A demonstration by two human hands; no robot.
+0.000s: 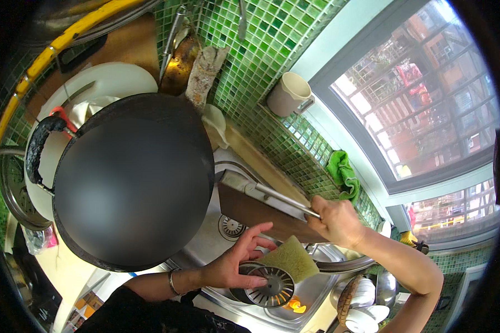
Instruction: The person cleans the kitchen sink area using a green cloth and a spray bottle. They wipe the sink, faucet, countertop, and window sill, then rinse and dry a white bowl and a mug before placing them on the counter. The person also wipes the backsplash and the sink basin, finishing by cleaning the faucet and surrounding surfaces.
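Observation:
My left hand (243,262) is spread over a slotted metal strainer (271,287) at the lower centre, its thumb across the slots. A yellow-green scouring sponge (293,259) lies just right of its fingers; I see no firm grip on it. The fingers of my right hand (335,220) close around the end of a metal rod. This rod joins a brown, flat-sided object with a metal edge (266,212), held tilted over the sink (210,245); its kind is unclear. Behind it shows a round drain (232,227).
A large black wok (133,187) with a charred handle covers the left side, over white plates (121,77). Bowls (360,293) and a wicker basket stand lower right. A mug (289,95) and green cloth (344,175) rest along the window ledge. Orange scraps (296,306) lie in the sink.

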